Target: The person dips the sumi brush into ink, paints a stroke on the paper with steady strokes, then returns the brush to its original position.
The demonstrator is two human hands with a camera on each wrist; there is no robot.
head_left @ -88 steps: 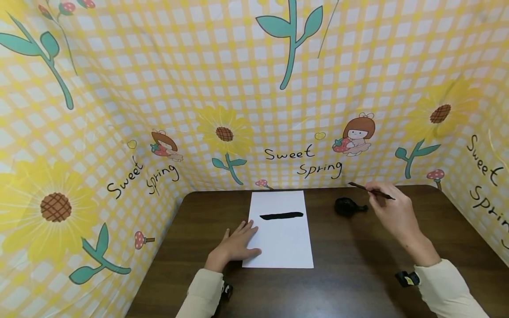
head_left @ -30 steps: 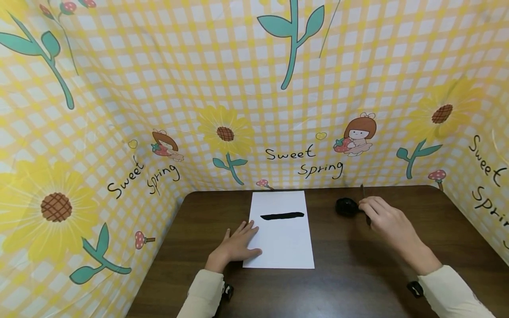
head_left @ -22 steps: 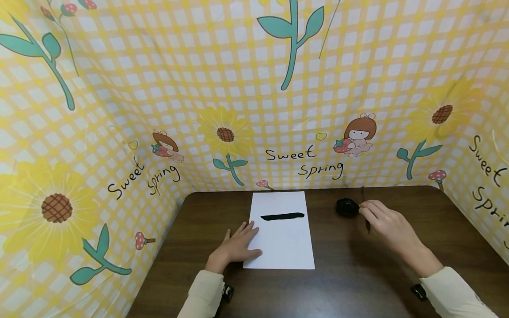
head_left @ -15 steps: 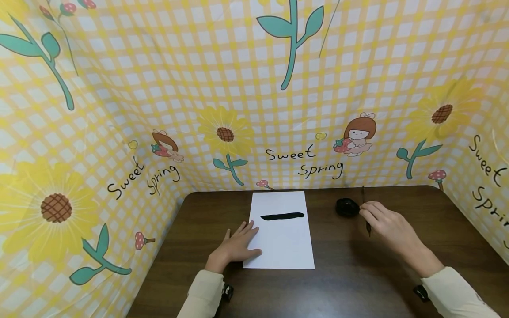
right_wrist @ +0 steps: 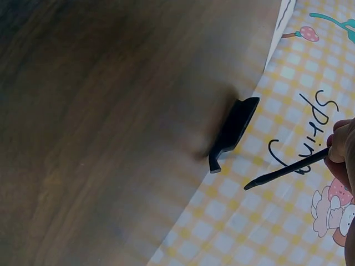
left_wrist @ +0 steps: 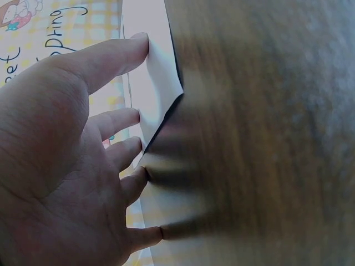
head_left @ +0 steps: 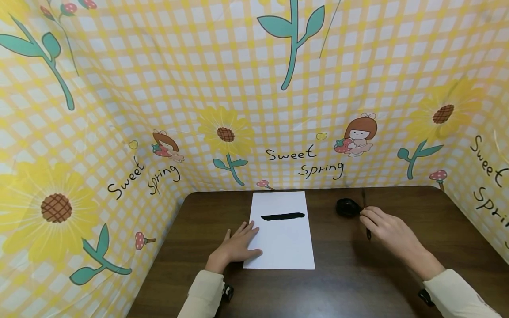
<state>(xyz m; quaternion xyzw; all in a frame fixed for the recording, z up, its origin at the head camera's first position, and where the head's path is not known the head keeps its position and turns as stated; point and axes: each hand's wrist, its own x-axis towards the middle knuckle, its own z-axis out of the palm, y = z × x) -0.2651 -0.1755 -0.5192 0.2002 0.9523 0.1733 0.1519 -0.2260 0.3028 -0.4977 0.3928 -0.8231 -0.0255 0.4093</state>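
Note:
My left hand [head_left: 235, 247] lies with spread fingers on the left side of a white sheet of paper [head_left: 282, 245]. Across the paper's upper half runs one thick black stroke [head_left: 282, 216]. In the left wrist view, the thumb and fingertips [left_wrist: 140, 47] reach along the sheet's edge. My right hand [head_left: 387, 227] pinches a thin dark brush [head_left: 363, 199], its lower end showing below the fingers. A rounded black ink dish [head_left: 347, 207] stands just left of these fingers, which overlap its narrow spout-like end. The right wrist view shows the brush's dark tip [right_wrist: 256, 183] beside the dish.
The dark wooden table [head_left: 334, 291] ends at a yellow checked cloth [head_left: 278, 115], which hangs at the back and both sides. Each wrist wears a small black device, such as the one at the left cuff [head_left: 227, 292].
My right hand has come left and nearer, close to the dish. The brush has swung from slanting sideways to pointing away from me. My left hand and the black stroke stay the same.

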